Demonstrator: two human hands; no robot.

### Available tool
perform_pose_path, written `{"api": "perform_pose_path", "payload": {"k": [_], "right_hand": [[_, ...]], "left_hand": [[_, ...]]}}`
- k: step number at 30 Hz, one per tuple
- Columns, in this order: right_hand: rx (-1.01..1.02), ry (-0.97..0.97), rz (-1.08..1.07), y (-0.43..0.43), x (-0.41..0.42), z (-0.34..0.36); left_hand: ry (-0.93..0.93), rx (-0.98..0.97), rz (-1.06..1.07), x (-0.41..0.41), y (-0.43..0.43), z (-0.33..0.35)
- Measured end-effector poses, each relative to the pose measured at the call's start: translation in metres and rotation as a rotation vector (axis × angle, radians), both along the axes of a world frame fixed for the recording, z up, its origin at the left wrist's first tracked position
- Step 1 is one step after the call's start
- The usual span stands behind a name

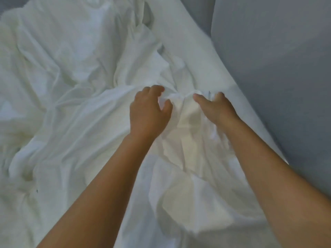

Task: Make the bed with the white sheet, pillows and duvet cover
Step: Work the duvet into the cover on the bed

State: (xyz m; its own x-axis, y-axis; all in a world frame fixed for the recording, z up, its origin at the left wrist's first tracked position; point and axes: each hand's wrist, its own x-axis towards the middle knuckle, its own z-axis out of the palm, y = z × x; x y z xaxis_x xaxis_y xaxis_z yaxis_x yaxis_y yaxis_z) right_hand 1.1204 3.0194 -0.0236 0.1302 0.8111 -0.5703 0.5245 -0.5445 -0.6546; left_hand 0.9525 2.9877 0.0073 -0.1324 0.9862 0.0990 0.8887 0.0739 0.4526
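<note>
Both forearms reach fwd; left hand (149,111) & right hand (215,106) pinch bunched white sheet (75,72), fingers curled, prob. to spread it.

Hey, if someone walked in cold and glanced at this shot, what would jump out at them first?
Two bare forearms reach up from the bottom edge, and the left hand and right hand meet mid-frame, each with fingers curled into a bunched fold of the white bedding. That bedding lies heavily crumpled across the left and centre. Along the right side runs a smooth grey surface, beyond the fabric's straight edge.
</note>
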Motion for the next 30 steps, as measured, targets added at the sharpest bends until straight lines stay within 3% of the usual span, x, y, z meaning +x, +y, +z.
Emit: {"api": "perform_pose_path", "payload": {"k": [1,3,5,8,12,14,16,18,19,21,22,24,27,29,30], "right_hand": [[0.08,-0.119,0.047,0.011,-0.011,-0.002],[0.293,-0.289,0.191,0.021,-0.037,-0.003],[0.412,-0.328,0.342,0.022,-0.063,-0.009],[0.212,-0.19,0.402,0.023,-0.092,-0.016],[-0.045,-0.259,0.519,0.034,-0.114,-0.006],[-0.088,-0.275,0.648,0.043,-0.131,0.007],[0.08,-0.302,0.778,0.047,-0.152,0.018],[0.321,-0.12,0.669,0.036,-0.175,0.03],[0.372,0.099,0.576,0.026,-0.187,0.038],[0.289,0.601,0.515,0.001,-0.204,0.056],[0.225,0.747,0.575,-0.012,-0.211,0.063],[0.122,0.768,0.763,-0.026,-0.219,0.067],[0.088,0.483,1.023,-0.026,-0.217,0.064],[0.13,0.469,0.957,-0.02,-0.209,0.063],[0.223,0.47,0.856,-0.014,-0.203,0.061]], "left_hand": [[0.119,-0.04,0.018,-0.018,0.012,-0.004],[0.299,-0.303,0.112,-0.049,0.028,-0.017],[0.377,-0.475,0.198,-0.07,0.032,-0.032],[0.18,-0.291,0.215,-0.087,0.027,-0.042],[-0.22,0.104,0.166,-0.1,-0.003,-0.007],[-0.229,0.045,0.079,-0.112,-0.027,0.013],[-0.159,-0.261,0.125,-0.131,-0.044,0.021],[-0.259,-0.602,0.256,-0.15,-0.048,0.026],[-0.355,-0.674,0.328,-0.156,-0.047,0.029],[-0.634,-0.618,0.464,-0.167,-0.04,0.034],[-0.802,-0.524,0.488,-0.17,-0.035,0.036],[-0.937,-0.405,0.463,-0.175,-0.023,0.036],[-0.901,-0.425,0.56,-0.174,-0.011,0.033],[-0.797,-0.374,0.656,-0.183,-0.005,0.032],[-0.6,-0.353,0.683,-0.191,-0.003,0.03]]}}
